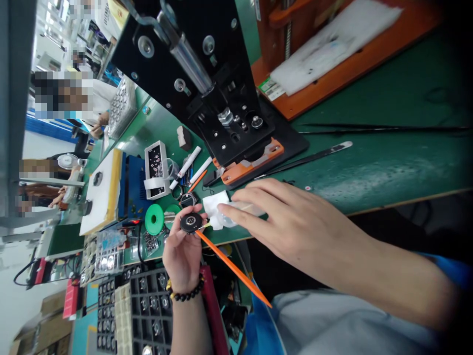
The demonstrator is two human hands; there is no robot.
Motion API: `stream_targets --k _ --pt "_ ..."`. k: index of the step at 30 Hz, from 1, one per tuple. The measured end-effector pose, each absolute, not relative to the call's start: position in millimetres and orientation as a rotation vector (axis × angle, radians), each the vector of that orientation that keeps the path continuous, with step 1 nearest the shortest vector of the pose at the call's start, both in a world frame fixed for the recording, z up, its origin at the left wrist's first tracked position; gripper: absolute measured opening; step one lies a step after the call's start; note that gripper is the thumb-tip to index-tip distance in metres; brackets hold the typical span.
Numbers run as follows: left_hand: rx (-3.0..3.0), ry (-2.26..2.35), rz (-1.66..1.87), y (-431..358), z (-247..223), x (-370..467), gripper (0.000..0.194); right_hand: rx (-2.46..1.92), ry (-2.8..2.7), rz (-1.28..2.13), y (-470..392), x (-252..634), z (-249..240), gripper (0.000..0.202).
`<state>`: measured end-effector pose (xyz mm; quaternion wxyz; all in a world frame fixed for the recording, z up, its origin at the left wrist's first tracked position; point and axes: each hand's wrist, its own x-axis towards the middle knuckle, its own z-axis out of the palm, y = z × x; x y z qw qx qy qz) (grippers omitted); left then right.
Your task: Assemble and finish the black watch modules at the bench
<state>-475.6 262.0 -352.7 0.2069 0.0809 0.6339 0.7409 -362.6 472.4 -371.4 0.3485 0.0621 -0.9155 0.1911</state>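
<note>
My left hand, with a beaded bracelet at its wrist, is closed on a round black watch case. Metal contacts show at the middle of the case's face. An orange pointed stick extends from beneath the case, apparently also held by the left hand. My right hand grips a small translucent squeeze bottle between thumb and fingers. The bottle's thin needle tip points at the case's edge; whether it touches cannot be made out. A white pad lies just behind the bottle.
A black press with an orange fixture stands behind my hands. Black tweezers lie to its right. At left are a green spool, a white parts box and black trays of round parts. Other people sit farther along the bench.
</note>
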Motion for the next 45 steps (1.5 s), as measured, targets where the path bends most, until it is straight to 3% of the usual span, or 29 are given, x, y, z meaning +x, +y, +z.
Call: stream_targets --k 45 --pt "0.191 1.783 2.051 260.8 -355.1 -477.0 0.037 0.162 -2.42 0.437 470.9 -355.1 -352.2 0.031"
